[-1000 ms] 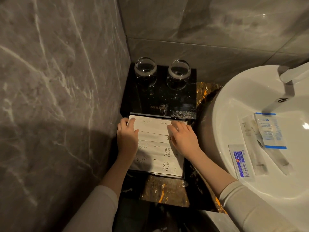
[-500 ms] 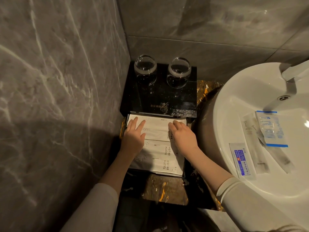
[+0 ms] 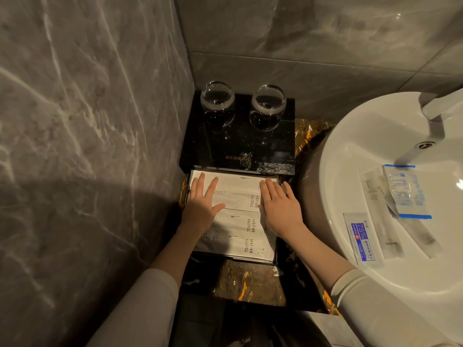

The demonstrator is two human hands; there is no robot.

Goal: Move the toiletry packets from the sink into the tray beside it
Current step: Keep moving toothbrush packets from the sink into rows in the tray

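Several white toothbrush and comb packets [image 3: 238,221] lie stacked in the black tray [image 3: 277,249] left of the white sink [image 3: 333,196]. My left hand [image 3: 203,206] lies flat on the packets' left side, fingers straight and spread. My right hand [image 3: 279,206] lies flat on their right side, fingers straight. In the sink basin rest a blue-printed 75% wipe packet [image 3: 360,239], a clear packet with blue stripes [image 3: 407,191] and slim clear packets [image 3: 380,211] under it.
Behind the tray stands a black raised block [image 3: 238,146] with two upturned glasses [image 3: 217,101] [image 3: 268,105]. Grey marble walls close in at the left and back. A tap [image 3: 443,103] overhangs the sink at the upper right. Dark gold-veined countertop [image 3: 250,281] lies in front.
Both hands have gone from curled over the packets' upper edge to lying flat with straight fingers on the stack. The packets sit more squarely in the tray.
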